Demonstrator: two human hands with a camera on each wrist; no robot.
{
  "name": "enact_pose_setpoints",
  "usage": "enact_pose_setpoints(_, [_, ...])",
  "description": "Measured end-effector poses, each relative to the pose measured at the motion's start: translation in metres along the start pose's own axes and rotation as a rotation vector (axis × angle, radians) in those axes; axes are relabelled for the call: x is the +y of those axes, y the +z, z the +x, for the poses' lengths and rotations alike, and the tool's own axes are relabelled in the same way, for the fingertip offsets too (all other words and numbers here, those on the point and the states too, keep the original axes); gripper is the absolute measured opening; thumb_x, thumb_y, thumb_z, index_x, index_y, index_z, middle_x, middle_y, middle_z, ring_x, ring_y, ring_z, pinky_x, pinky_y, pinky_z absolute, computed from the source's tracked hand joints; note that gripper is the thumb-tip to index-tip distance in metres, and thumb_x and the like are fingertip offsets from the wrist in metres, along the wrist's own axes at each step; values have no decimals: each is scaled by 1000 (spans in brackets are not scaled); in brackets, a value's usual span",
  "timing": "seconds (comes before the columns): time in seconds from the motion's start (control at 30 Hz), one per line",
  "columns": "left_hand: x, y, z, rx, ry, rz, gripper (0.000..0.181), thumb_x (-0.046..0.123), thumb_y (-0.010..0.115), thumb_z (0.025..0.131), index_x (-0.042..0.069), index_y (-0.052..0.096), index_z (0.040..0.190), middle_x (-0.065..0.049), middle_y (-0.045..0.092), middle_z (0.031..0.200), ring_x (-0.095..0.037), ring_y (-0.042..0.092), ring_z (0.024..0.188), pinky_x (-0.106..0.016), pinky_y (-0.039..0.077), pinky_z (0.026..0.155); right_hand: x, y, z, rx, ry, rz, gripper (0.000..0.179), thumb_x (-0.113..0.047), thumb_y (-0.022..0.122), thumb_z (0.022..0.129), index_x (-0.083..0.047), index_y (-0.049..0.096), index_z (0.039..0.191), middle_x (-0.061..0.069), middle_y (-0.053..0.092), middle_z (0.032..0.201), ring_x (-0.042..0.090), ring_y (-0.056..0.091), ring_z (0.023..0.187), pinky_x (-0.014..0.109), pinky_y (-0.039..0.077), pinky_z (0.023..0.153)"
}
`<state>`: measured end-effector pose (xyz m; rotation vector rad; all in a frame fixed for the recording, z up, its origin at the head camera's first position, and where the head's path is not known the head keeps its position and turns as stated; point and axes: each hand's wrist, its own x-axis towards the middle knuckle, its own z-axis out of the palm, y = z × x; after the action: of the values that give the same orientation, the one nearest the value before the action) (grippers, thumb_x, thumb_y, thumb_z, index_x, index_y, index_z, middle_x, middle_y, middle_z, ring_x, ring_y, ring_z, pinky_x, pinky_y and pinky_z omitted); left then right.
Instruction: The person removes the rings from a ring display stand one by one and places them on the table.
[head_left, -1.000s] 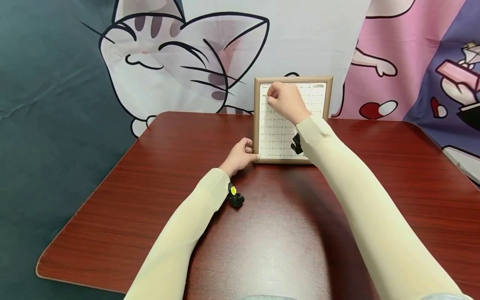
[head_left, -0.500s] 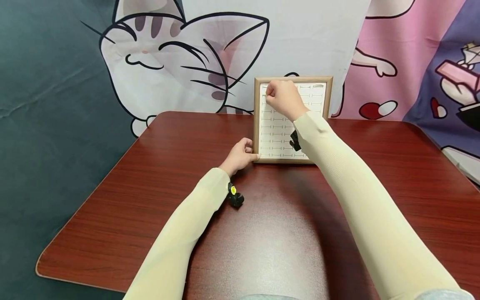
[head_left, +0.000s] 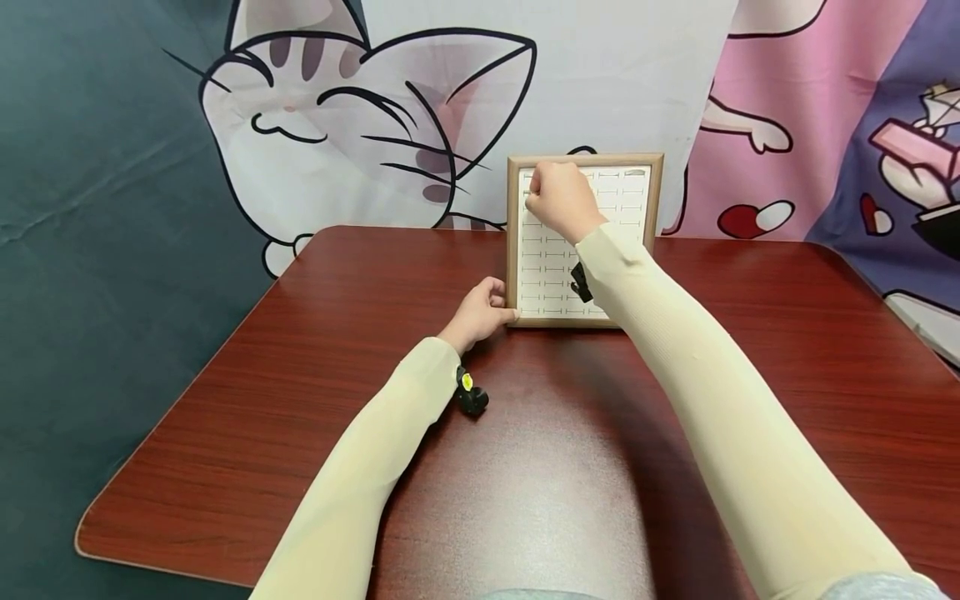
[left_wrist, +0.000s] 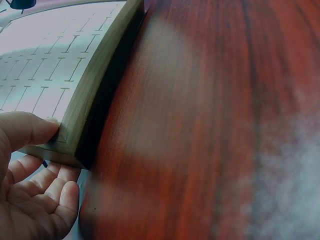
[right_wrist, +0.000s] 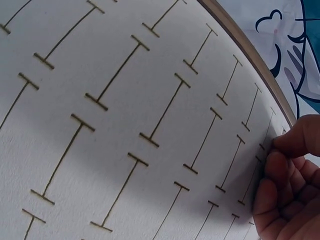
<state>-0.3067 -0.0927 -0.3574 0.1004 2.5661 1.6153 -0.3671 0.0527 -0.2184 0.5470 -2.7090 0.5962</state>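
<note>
A wood-edged display frame (head_left: 512, 242) stands upright at the far side of the table. Its white panel (head_left: 553, 279) carries rows of I-shaped slits, and a small flat oval piece (head_left: 635, 172) sits in the top right slit. My left hand (head_left: 478, 312) grips the lower left corner; the left wrist view has the thumb on the front edge (left_wrist: 82, 102) and the fingers behind and below. My right hand (head_left: 562, 198), fingers curled, touches the panel near its upper left. In the right wrist view the right thumb and index fingertip (right_wrist: 276, 165) meet at the panel; I cannot tell whether they pinch anything.
The dark red wooden table (head_left: 247, 392) stretches to both sides of the frame. Behind it hangs a cartoon cat backdrop (head_left: 360, 108). Black wrist cameras are strapped to the left wrist (head_left: 471, 396) and right wrist (head_left: 580, 283).
My right hand has shifted slightly left and turned a little at the upper left of the panel. The left hand and the frame have stayed in place.
</note>
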Motion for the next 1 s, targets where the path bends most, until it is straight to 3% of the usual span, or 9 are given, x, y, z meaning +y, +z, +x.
enact_pose_setpoints(0.3, [0,-1,-1,-4,3,-10,43,9,68,78,5,45,114,-15,58,107,-20,52,97,-28,44,79,-2,1,-1,-9,24,14,17,-6,44,80,0,55,92,13,59,89,27,53,79,37,45,72])
enact_pose_setpoints(1.0, [-1,0,0,0,0,-2,42,9,69,77,5,45,111,-14,59,105,-20,53,93,-27,43,76,2,1,-1,-8,-13,30,17,-8,45,81,0,57,91,14,60,89,27,53,80,37,44,73])
